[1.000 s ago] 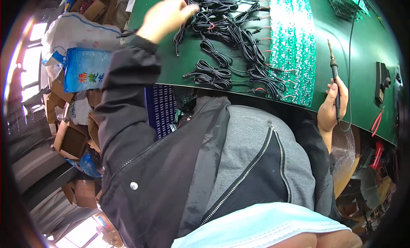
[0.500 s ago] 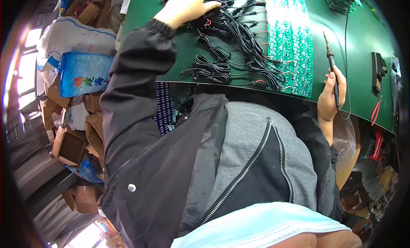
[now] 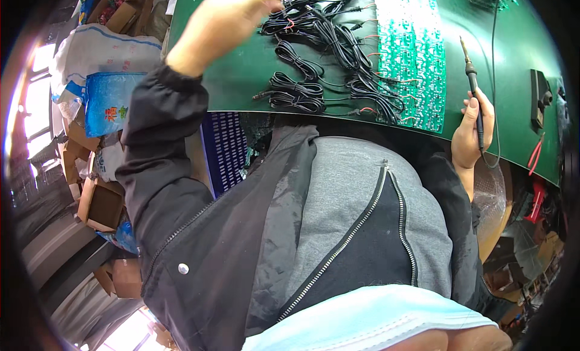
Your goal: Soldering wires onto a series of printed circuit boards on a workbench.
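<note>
My right hand [image 3: 473, 132] is wrapped round the dark handle of a soldering iron [image 3: 471, 76], whose bare metal tip points up and away from me. Its cord loops below the grip and runs up the right side. My left hand [image 3: 225, 26] is raised at the left of a heap of coiled black cables [image 3: 297, 92]. Motion smears its fingers, so whether they hold anything cannot be made out. Right of the cables lies a panel of green circuit boards [image 3: 412, 79] in rows. Short red wires from the cable ends reach the panel's left part.
The green tabletop [image 3: 232, 88] ends in a curved near edge before my body. A black stand-like object [image 3: 538, 100] and red-handled pliers [image 3: 535, 156] lie at the right. A blue perforated crate [image 3: 223, 148] stands below the table's left part, with cardboard boxes [image 3: 99, 203] and sacks farther left.
My left hand has moved left and toward me, off the coiled cables. The right hand still grips the soldering iron in nearly the same place.
</note>
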The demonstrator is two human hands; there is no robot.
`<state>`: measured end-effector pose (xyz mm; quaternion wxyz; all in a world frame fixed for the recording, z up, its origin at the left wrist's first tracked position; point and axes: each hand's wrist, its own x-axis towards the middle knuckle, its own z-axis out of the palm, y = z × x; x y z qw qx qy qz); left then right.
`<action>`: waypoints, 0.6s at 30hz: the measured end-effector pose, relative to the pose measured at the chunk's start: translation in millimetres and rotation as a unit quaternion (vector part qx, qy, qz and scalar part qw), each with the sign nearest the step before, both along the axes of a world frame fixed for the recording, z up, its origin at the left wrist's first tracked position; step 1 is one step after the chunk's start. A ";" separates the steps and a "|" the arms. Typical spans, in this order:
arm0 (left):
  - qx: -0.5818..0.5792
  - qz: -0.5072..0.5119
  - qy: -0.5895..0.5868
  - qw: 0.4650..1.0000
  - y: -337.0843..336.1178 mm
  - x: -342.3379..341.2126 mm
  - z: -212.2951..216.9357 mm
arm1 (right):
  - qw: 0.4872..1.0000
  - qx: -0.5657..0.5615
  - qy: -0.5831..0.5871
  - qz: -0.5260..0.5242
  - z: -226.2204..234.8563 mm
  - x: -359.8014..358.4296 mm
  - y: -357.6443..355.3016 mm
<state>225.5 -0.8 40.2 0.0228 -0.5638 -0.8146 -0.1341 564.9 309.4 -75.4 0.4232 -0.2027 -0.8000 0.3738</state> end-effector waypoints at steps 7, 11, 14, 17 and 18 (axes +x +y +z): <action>-0.061 -0.105 0.133 0.984 3.3 1.6 -43.8 | 1.000 0.006 -0.005 -0.021 1.0 -0.2 -0.5; 0.101 -0.137 0.078 0.982 10.7 -9.2 -26.7 | 1.000 0.013 -0.008 -0.022 -0.6 -1.1 1.1; 0.369 -0.072 0.189 0.907 8.9 -52.5 10.6 | 1.000 0.010 -0.005 -0.011 -0.4 -1.4 -0.4; 0.447 0.103 -0.119 0.881 -0.9 -41.4 69.8 | 1.000 0.002 -0.005 -0.011 -0.5 -0.7 -0.2; 0.496 0.098 -0.221 0.834 -1.5 -42.1 76.9 | 1.000 0.002 -0.006 -0.013 0.4 -0.9 -1.3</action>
